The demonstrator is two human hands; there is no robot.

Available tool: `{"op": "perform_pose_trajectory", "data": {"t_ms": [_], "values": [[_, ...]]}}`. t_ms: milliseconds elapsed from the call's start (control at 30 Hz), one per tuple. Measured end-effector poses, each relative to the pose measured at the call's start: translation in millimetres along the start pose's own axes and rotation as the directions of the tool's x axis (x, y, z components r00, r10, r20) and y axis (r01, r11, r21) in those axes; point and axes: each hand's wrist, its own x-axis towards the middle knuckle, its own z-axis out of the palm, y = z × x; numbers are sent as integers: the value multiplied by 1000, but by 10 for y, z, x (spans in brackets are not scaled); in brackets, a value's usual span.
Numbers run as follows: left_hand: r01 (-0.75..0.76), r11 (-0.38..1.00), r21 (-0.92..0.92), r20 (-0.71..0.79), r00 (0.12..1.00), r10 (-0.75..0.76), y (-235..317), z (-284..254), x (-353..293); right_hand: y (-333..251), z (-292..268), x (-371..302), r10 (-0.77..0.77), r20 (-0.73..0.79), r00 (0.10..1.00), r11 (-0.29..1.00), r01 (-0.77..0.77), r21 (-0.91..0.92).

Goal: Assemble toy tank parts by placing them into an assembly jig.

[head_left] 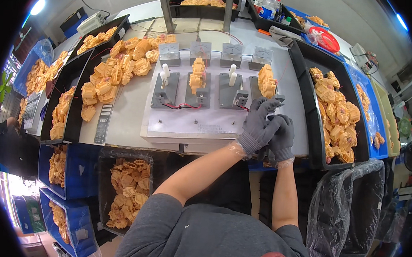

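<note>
Seen from above through a fisheye lens with black rounded corners, a person in dark grey gloves works at a desk (122, 129). The left hand (258, 125) and right hand (282, 136) overlap at the right front of a white fixture board (178, 128). The left fingers are bent at the near end of the rightmost grey fixture block (255, 86), covering part of it; the right hand is curled just beside them. Their undersides and the fingertips where they meet are hidden, so I cannot tell whether either hand is closed on anything. Directly beyond the left fingers, a yellow-orange plastic part (267, 79) stands on that block, its lower end partly hidden. A similar part (197, 76) stands on the second block from the left; the other two blocks carry white pegs (165, 71). Four panel meters (170, 54) line the far edge, their scales too small to read. The board's front edge lies close to the desk's front edge. Open desk surface runs left of the board toward a loose heap of parts (125, 66); to the right, a narrower strip separates it from a black tray (304, 57) of parts. Two metal uprights (165, 10) are cut off at the top.
</note>
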Motion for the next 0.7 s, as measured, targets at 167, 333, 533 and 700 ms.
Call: {"op": "perform_pose_trajectory", "data": {"t_ms": [167, 333, 533, 700], "values": [[27, 997, 72, 135, 990, -37, 55, -95, 37, 3, -86, 53, -9, 120, 993, 995, -3, 99], [32, 998, 61, 174, 984, -42, 64, -63, 60, -7, -265, 217, 90, 263, 961, 958, -155, 240], [-3, 1000, -8, 158, 987, 4, -31, -10, 58, 72, -203, 205, -1, 226, 974, 996, -20, 92], [39, 997, -63, 172, 985, -28, 38, -22, 75, 34, -240, 204, 12, 222, 975, 999, -24, 49]]}}
